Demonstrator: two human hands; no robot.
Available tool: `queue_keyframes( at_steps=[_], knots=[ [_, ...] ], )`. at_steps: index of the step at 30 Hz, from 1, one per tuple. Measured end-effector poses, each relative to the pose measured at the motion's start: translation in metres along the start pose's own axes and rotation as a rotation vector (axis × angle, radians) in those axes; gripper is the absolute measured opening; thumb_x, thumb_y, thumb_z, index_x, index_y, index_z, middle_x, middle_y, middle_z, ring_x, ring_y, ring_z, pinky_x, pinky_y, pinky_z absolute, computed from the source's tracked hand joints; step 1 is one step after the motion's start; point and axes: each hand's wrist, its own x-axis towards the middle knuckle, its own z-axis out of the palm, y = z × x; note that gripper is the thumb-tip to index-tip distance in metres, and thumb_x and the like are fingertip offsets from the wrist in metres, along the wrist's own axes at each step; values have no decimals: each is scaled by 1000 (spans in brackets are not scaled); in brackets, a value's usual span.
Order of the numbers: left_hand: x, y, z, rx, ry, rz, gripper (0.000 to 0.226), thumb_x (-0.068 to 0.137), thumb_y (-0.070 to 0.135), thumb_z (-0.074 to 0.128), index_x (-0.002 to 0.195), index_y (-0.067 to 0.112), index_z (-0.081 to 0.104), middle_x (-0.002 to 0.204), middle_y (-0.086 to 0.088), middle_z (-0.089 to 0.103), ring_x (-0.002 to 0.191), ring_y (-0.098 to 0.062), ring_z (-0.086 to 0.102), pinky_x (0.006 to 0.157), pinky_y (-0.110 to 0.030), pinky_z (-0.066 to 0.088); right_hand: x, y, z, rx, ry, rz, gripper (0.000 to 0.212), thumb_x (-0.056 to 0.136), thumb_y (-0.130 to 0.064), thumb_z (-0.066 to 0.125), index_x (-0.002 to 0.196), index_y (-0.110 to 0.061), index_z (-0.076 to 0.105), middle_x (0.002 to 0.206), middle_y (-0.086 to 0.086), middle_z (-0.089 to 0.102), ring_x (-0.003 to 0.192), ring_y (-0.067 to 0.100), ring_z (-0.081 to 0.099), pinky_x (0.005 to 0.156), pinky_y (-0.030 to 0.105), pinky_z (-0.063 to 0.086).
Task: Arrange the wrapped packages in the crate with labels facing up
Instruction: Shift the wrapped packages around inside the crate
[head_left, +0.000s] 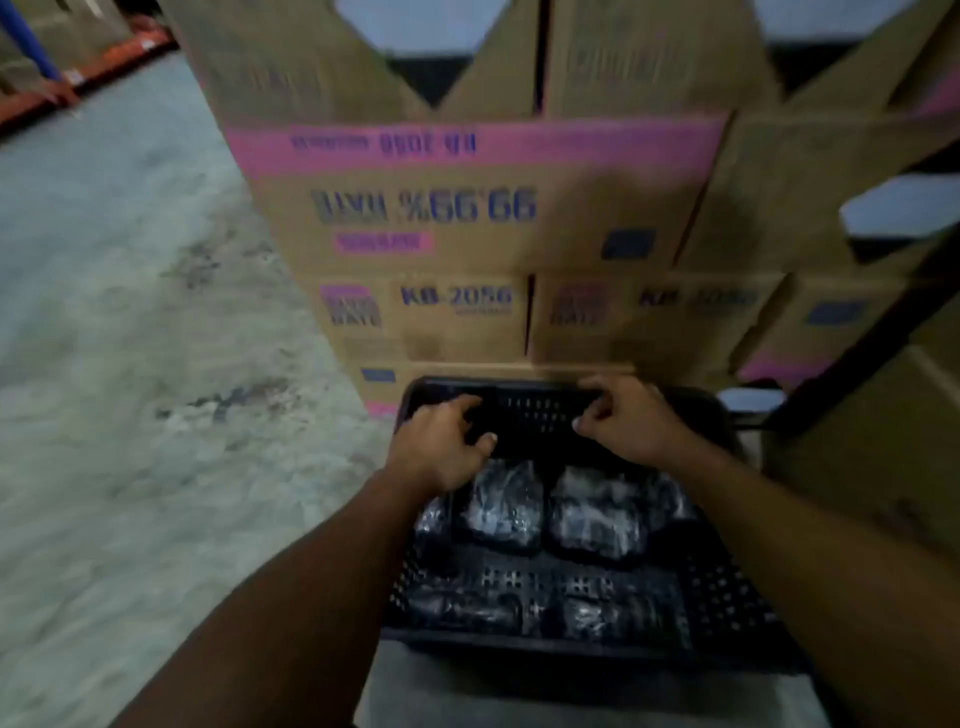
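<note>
Your left hand (441, 447) and right hand (631, 418) both sit at the far wall of the black crate (727, 587), which lies on the concrete floor (130, 364) with its long axis running left to right across your view. The left hand, at about 10 o'clock from the crate's centre, has its fingers curled over the far rim; the right hand, at about 1 o'clock, is curled the same way, fingers bent down onto the rim. Whether either hand is truly clenched on the rim or only resting there cannot be told through the motion blur. The wrapped packages (501, 506) lie inside the crate: two side by side in the far row just below your hands, touching each other, and at least two more in the near row at 6 o'clock, seen partly through the perforated near wall. Their shiny wrap faces up; no label orientation or long axis can be read. Stacked cartons (467, 208) stand directly behind the crate at 12 o'clock.
</note>
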Motion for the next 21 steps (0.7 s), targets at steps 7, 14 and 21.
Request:
queue_keyframes(
  at_steps=[7,14,21],
  knots=[
    [15,-81,77,455,31,136,67,85,58,54,145,28,50,142,-9,57,139,-30,42,113,-43,30,26,74,65,-33,-14,79,60,84,-31,73,138,-15,51,99,6,71,99,26,64,90,43,55],
    [6,-101,80,462,142,134,70,80,58,53,145,32,48,157,-8,41,153,-28,20,121,-50,16,34,77,99,-61,-71,122,62,83,-32,73,138,-16,50,102,9,70,97,27,65,89,43,56],
    [20,-98,71,279,183,92,64,83,44,62,142,20,54,158,-13,37,152,-31,21,120,-48,31,48,70,134,-16,-114,113,56,85,-29,72,135,-14,53,110,13,69,97,28,66,92,46,55]
  ],
)
